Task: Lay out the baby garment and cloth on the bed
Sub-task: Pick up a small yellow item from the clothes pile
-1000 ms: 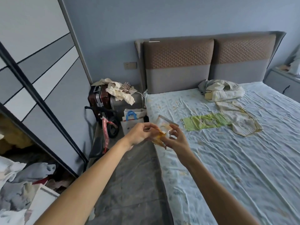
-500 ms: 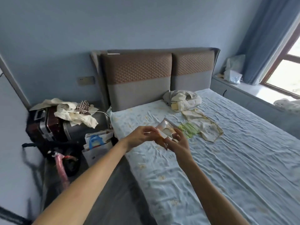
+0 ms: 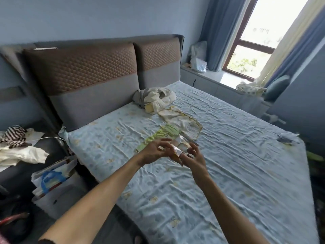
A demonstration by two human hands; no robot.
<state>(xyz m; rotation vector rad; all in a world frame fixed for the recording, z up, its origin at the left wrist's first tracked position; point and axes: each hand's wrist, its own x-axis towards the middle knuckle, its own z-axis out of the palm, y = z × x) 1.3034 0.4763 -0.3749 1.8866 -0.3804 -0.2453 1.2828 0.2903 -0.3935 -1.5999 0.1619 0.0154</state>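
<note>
Over the bed (image 3: 228,155) with its pale blue printed sheet, my left hand (image 3: 154,153) and my right hand (image 3: 193,156) both pinch a small clear plastic packet (image 3: 180,147) holding something pale. A cream baby garment (image 3: 182,122) with yellow trim lies spread flat behind my hands. Beside it, partly hidden by my left hand, lies a light green cloth (image 3: 163,133). A bundle of crumpled cream and grey clothes (image 3: 154,99) sits near the headboard.
Padded brown and grey headboard (image 3: 98,78) at the back. Left of the bed stand a dark suitcase (image 3: 21,166) heaped with clothes and a white bag (image 3: 54,180) with blue handles. A window ledge (image 3: 219,80) and blue curtains are at right. A small dark crumpled item (image 3: 288,139) lies at the bed's right edge.
My view has swung right, from the wardrobe side to the window. Both hands kept the packet and moved over the bed, nearer the green cloth.
</note>
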